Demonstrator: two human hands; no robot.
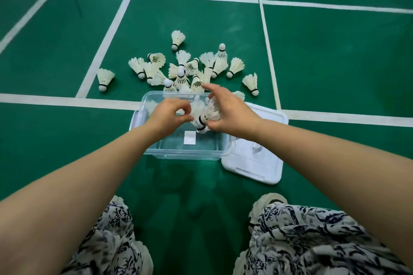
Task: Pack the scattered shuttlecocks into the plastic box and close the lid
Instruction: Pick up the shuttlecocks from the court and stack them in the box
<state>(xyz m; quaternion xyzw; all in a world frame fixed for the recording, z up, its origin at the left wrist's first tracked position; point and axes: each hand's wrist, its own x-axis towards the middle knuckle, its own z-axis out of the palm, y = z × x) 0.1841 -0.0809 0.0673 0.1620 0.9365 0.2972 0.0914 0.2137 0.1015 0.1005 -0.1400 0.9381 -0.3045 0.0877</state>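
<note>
- The person crouched over the green court floor (196,219), knees in patterned cloth (312,241) at the near edge of the view.
- The white lid (257,158) lay off the box, on the floor against its right side, so closing was some way off.
- The clear plastic box (183,154) stood open just ahead. Its near half showed a bare bottom with a white label.
- The right hand (230,111) curled round the feathers of the held shuttlecocks (202,119), apparently two, corks pointing down over the middle of the box.
- The left hand (169,118) hovered just beside them with thumb and forefinger drawn together. I could not tell whether it pinched a feather or nothing.
- Judged from this, a good placement meant lowering them cork first and nesting them at the far wall, without crushing the skirts.
- Beyond the far rim lay the pile of shuttlecocks (185,69), most of the job left, with a stray one (105,79) off to the left.
</note>
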